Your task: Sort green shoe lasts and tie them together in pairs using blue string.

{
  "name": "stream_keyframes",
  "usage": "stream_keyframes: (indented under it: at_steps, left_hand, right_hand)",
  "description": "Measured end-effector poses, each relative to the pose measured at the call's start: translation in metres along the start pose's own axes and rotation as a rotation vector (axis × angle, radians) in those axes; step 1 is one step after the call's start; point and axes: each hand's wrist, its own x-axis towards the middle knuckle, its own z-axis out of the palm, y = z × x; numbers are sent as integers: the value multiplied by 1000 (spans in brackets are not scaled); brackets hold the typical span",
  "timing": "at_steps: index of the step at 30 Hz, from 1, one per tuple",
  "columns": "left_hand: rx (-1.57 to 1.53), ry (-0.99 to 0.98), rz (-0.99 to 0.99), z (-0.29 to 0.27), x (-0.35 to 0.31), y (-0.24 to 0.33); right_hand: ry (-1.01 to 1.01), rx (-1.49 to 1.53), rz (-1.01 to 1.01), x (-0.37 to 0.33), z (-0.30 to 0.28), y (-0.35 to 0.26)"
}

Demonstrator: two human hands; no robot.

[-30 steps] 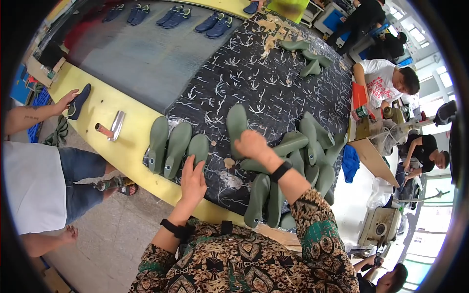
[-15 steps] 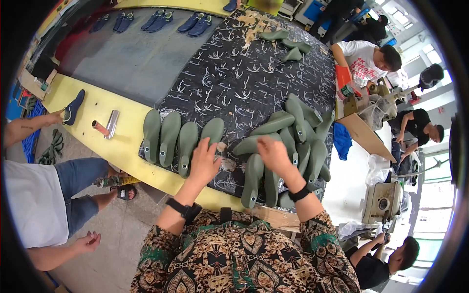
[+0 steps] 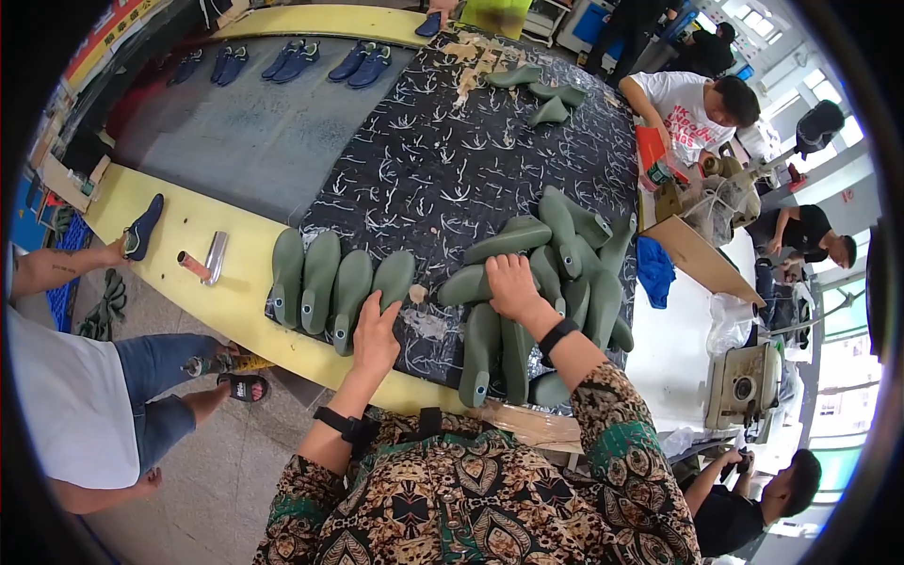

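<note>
Green shoe lasts lie on a dark, white-marked mat [image 3: 443, 165]. Several stand in a row at the left with toes pointing away from me. My left hand [image 3: 376, 337] is closed around the narrow heel end of the row's rightmost shoe last [image 3: 394, 273], whose toe shows beyond my fingers. To the right is a loose pile of shoe lasts [image 3: 584, 282]. My right hand [image 3: 516, 287] curls over one end of a shoe last [image 3: 462, 285] lying sideways at the pile's left side; my fingers hide that end.
Three more shoe lasts [image 3: 549, 94] lie at the far end. Dark blue shoes [image 3: 362, 64] stand on the grey surface at left. A metal tube [image 3: 216, 257] lies on the yellow edge [image 3: 250, 268]. A co-worker's hand holds a blue shoe [image 3: 143, 226]. A blue cloth [image 3: 654, 272] lies right of the pile.
My right hand has come down and closed over the sideways last. The fingers of my left hand have drawn together on the row's rightmost last. The view has shifted slightly.
</note>
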Motion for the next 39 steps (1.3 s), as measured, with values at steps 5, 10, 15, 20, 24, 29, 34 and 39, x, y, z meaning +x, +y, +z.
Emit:
stream_keyframes:
  at_steps: [5, 10, 15, 20, 24, 29, 34, 39]
  left_hand:
    - [-17, 19, -27, 6, -6, 9]
    - [-31, 14, -24, 12, -10, 18]
    - [-119, -1, 6, -5, -44, 35]
    - [-408, -287, -269, -43, -53, 61]
    - [-477, -323, -303, -58, -67, 76]
    - [-643, -410, -312, -52, -59, 62]
    - [-592, -655, -240, -44, -77, 56]
    - [-383, -267, -96, -60, -75, 48]
  right_hand:
    - [-187, 338, 202, 32, -16, 1]
    - [-148, 1172, 358, 55, -31, -18]
    - [-592, 1807, 633, -12, -35, -96]
    - [-403, 1954, 429, -51, -56, -138]
    - [-360, 1916, 226, -73, -56, -138]
    - [-316, 1905, 257, -73, -63, -95]
    - [-426, 1716, 280, -84, -56, -97]
    - [201, 1971, 842, -68, -21, -38]
